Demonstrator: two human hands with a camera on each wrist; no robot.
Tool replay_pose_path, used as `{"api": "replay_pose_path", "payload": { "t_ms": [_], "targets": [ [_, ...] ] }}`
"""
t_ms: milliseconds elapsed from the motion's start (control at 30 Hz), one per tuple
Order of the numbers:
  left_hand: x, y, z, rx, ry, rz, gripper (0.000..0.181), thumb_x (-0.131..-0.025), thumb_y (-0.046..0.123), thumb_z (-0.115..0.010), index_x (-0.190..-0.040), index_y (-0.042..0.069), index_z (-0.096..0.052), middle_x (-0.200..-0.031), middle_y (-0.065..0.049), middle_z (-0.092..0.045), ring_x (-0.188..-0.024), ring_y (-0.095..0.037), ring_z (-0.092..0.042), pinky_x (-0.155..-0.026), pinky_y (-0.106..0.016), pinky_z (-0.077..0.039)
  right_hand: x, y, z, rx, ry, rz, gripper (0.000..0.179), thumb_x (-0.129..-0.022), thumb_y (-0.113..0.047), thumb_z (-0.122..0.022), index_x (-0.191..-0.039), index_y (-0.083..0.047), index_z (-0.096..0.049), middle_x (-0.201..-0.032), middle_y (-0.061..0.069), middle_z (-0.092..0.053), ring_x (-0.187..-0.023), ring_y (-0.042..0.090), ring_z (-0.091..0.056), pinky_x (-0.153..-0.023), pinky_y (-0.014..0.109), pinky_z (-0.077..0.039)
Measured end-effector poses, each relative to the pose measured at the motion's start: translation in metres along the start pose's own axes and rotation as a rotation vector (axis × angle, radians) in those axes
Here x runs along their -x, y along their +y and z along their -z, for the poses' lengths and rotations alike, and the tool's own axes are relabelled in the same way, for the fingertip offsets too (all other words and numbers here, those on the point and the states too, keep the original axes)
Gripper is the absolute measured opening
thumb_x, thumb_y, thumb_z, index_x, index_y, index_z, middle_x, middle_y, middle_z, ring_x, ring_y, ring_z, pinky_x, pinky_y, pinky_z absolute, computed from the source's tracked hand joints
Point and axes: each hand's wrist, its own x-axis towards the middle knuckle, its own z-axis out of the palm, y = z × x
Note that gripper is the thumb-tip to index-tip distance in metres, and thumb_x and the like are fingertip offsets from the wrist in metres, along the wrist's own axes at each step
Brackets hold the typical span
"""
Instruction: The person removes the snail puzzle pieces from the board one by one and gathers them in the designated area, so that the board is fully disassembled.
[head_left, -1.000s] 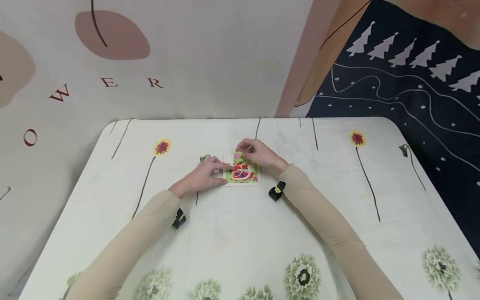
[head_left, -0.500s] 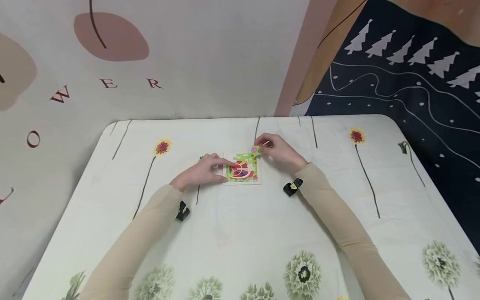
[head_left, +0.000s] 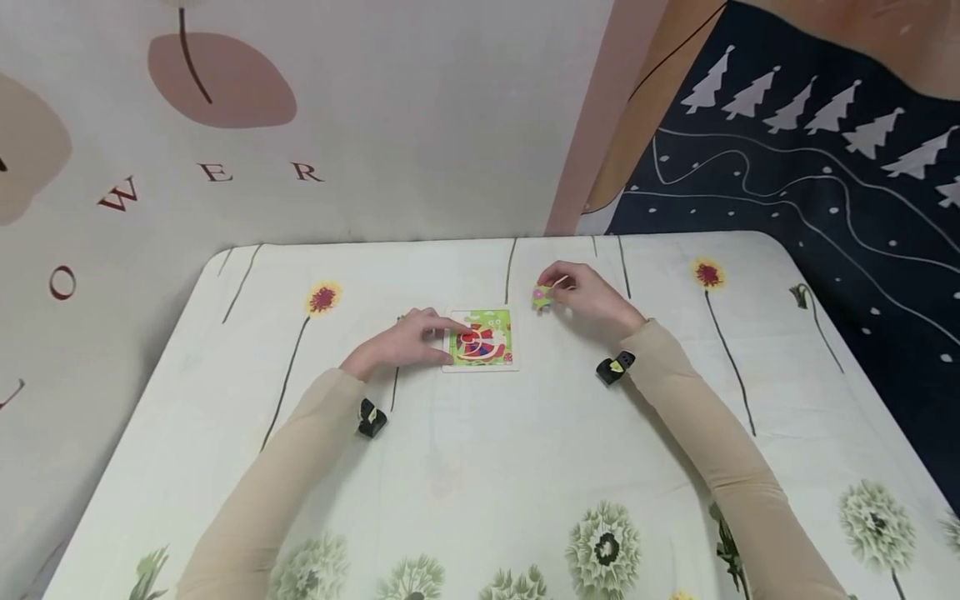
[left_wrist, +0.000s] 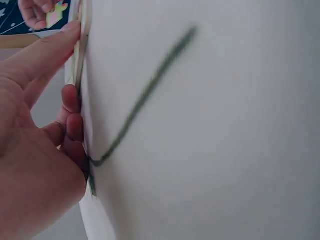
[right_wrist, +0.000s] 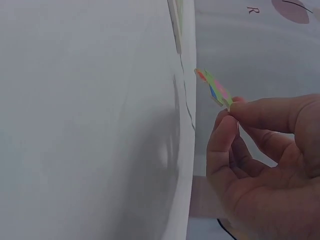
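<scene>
A small square jigsaw puzzle (head_left: 495,343) with a green, red and blue picture and a pale border lies flat on the table. My left hand (head_left: 405,342) is at its left side, the index finger straight across the picture and the thumb at the near-left corner. In the left wrist view, the board's edge (left_wrist: 83,50) runs past the fingertips. To the right of the board, my right hand (head_left: 592,298) pinches a green puzzle piece (head_left: 540,297) between thumb and fingers. The right wrist view shows this piece (right_wrist: 216,90) nearly edge-on, held above the cloth.
A white tablecloth (head_left: 480,467) printed with flowers and stems covers the table. Behind it hangs a pale printed backdrop (head_left: 420,125), with dark fabric (head_left: 750,183) showing trees at the right. A black wrist device (head_left: 615,367) is at the right cuff, another (head_left: 371,418) at the left.
My right hand has lifted the green puzzle piece from over the top of the puzzle and carried it to the right. The left hand has stayed on the puzzle.
</scene>
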Motion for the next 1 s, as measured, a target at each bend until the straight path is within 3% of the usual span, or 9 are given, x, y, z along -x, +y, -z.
{"api": "replay_pose_path", "payload": {
  "t_ms": [433,733,1000],
  "targets": [
    [-0.001,-0.001,-0.003,-0.009,-0.020,0.002,0.053,-0.085,0.018,-0.077,-0.136,0.018,-0.062,-0.113,-0.013,-0.057,-0.102,-0.025,-0.039,-0.083,-0.034,-0.032,0.006,0.023,0.020,0.077,-0.010,-0.038,0.027,-0.097,0.001,-0.049,-0.120,0.005,-0.062,-0.121,0.024,-0.060,-0.112,0.036,-0.056,-0.097,0.042,-0.043],
    [0.000,-0.002,-0.001,-0.002,-0.017,0.013,0.053,-0.085,0.019,-0.077,-0.136,0.019,-0.063,-0.121,-0.014,-0.058,-0.104,-0.026,-0.040,-0.084,-0.035,-0.033,0.011,0.037,0.029,0.118,-0.023,-0.112,0.026,-0.098,-0.003,-0.052,-0.121,0.003,-0.063,-0.119,0.022,-0.061,-0.105,0.030,-0.053,-0.089,0.032,-0.041],
    [0.000,-0.002,0.002,0.000,-0.016,0.000,0.053,-0.085,0.018,-0.077,-0.135,0.019,-0.063,-0.118,-0.014,-0.058,-0.102,-0.026,-0.039,-0.083,-0.034,-0.033,0.012,0.037,0.033,0.118,-0.044,-0.151,0.029,-0.099,-0.004,-0.051,-0.126,0.001,-0.062,-0.125,0.022,-0.060,-0.111,0.031,-0.051,-0.098,0.041,-0.040]
  ]
}}
